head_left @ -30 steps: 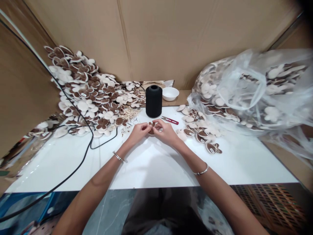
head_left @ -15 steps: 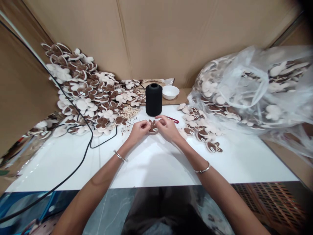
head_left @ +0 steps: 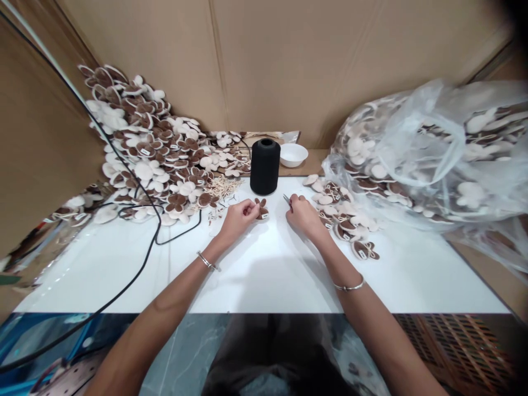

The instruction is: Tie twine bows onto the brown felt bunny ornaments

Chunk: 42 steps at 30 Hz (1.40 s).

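Right hand (head_left: pixel 304 214) now grasps the red thread snips (head_left: pixel 286 199) (handles hidden, only metal tips show).
The left hand (head_left: pixel 237 217) is pinched, whatever it holds too small to make out, just beside the brown-and-cream felt piece (head_left: pixel 261 209), which now lies on the white tabletop (head_left: pixel 264 280) below the black thread cone (head_left: pixel 265 166).

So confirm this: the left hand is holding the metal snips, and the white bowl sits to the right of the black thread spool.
Wrong hand: the head view shows the snips in the right hand, not the left hand. The white bowl and black thread spool stand as you said.
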### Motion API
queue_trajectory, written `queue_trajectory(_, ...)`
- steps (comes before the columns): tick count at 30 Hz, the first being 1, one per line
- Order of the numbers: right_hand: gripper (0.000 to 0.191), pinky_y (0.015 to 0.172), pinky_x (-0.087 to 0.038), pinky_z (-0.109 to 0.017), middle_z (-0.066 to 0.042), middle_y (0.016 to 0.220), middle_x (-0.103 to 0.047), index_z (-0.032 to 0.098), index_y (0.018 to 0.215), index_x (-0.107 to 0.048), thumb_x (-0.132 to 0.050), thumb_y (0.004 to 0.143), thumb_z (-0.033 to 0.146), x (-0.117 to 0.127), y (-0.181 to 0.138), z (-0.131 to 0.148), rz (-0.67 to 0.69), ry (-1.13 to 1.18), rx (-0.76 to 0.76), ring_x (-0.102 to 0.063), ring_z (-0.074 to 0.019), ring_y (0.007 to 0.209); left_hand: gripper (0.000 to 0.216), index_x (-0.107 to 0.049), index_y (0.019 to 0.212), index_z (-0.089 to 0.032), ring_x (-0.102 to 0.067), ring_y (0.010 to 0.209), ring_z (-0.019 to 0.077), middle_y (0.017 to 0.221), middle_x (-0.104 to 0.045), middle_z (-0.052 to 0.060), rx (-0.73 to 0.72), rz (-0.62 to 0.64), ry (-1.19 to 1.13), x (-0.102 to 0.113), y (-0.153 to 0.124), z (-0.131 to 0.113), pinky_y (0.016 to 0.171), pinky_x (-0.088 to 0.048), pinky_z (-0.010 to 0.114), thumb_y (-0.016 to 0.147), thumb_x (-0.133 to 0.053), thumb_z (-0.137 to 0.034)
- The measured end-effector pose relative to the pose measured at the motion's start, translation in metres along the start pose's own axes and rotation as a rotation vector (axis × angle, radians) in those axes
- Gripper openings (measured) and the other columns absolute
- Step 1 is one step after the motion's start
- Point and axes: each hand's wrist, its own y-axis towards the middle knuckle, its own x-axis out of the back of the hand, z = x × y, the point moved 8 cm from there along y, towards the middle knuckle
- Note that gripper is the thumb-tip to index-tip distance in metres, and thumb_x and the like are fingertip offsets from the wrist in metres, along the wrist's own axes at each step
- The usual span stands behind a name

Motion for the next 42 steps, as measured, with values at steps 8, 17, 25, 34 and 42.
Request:
queue_trajectory(8, 0.009, 0.069, -0.044, -0.031, -0.014, 0.097, -0.060, 0.017, 0.087, -0.050, -0.042, 0.090, 0.016, 0.003, 0.006, -0.004, -0.029, 0.427, 0.028, -0.060, -0.0201, 0.076, 0.029, -0.066, 0.082, -0.017, -0.055, 0.049, 0.0122, 0.058, -0.063, 0.001, 0.142, 0.030, -0.179, -0.005, 0.002, 0.013, 0.049, -0.042, 0.024, 0.089, -0.056, -0.043)
queue_trajectory(17, 0.017, 0.043, -0.028, -0.021, 0.004, 0.059, -0.051, 0.020, 0.080, -0.049, -0.044, 0.090, 0.033, 0.003, -0.007, 0.039, 0.171, 1.268, 0.133, -0.038, -0.0088, 0.044, 0.028, -0.064, 0.086, -0.016, -0.064, 0.057, 0.0146, 0.064, -0.069, 0.003, 0.193, -0.056, -0.322, -0.002, 0.003, 0.025, 0.056, -0.049, 0.024, 0.082, -0.065, -0.044)
queue_trajectory(25, 0.033, 0.043, -0.030, -0.022, 0.004, 0.060, -0.043, 0.019, 0.084, -0.051, -0.041, 0.093, 0.049, -0.032, -0.019, 0.061, 0.373, 1.331, 0.174, -0.036, -0.0095, 0.047, 0.022, -0.065, 0.085, -0.017, -0.067, 0.059, 0.0150, 0.066, -0.070, 0.001, 0.095, -0.190, -0.203, 0.010, 0.000, 0.012, 0.060, -0.051, 0.024, 0.081, -0.067, -0.039)
queue_trajectory(34, 0.027, 0.037, -0.014, -0.018, 0.008, 0.061, -0.036, 0.023, 0.087, -0.043, -0.045, 0.092, 0.050, -0.044, -0.029, 0.067, 0.586, 1.451, 0.029, -0.024, -0.0052, 0.039, 0.019, -0.066, 0.088, -0.018, -0.068, 0.062, 0.0152, 0.069, -0.072, 0.001, 0.030, -0.219, -0.086, 0.013, -0.003, 0.003, 0.063, -0.051, 0.025, 0.083, -0.065, -0.037)
queue_trajectory(42, 0.028, 0.037, -0.013, -0.018, 0.008, 0.061, -0.036, 0.023, 0.086, -0.044, -0.049, 0.090, 0.051, -0.043, -0.030, 0.070, 0.566, 1.496, 0.045, -0.023, -0.0049, 0.039, 0.018, -0.065, 0.087, -0.018, -0.067, 0.060, 0.0143, 0.067, -0.071, 0.000, 0.025, -0.211, -0.083, 0.014, -0.003, 0.001, 0.061, -0.051, 0.024, 0.084, -0.064, -0.036)
